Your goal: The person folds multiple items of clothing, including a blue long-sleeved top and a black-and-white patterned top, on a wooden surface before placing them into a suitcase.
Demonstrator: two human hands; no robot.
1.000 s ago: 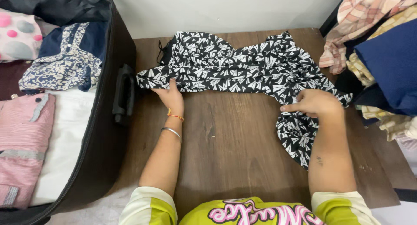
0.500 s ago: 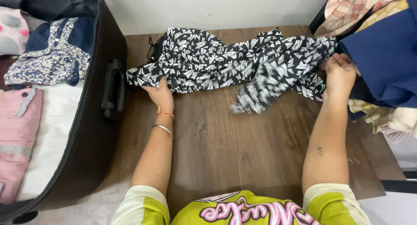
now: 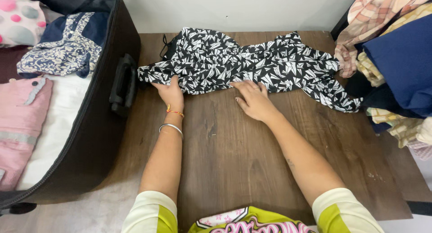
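Black-and-white patterned garment [image 3: 252, 66] spread lengthwise across the far side of the tabletop [image 3: 234, 156], just beyond both hands. Left hand [image 3: 170, 91] flat on the garment's near-left edge, fingers extended, pressing the cloth down rather than gripping. Right hand [image 3: 253, 99] flat too, fingers spread, tips resting on the near edge about the middle, nothing pinched or closed in. Looks roughly gathered into a long band, with wrinkles throughout and a loose tail trailing away beyond the right hand toward the pile of clothes [image 3: 396, 57]. By the look of it, a first lengthwise fold made, smoothing only partly done, crosswise folding not yet made. Left of the left hand, open black suitcase [image 3: 103, 138], already carrying a pink piece [image 3: 22, 125], a white one and a blue floral one [image 3: 63, 50]. Garment not in there yet.
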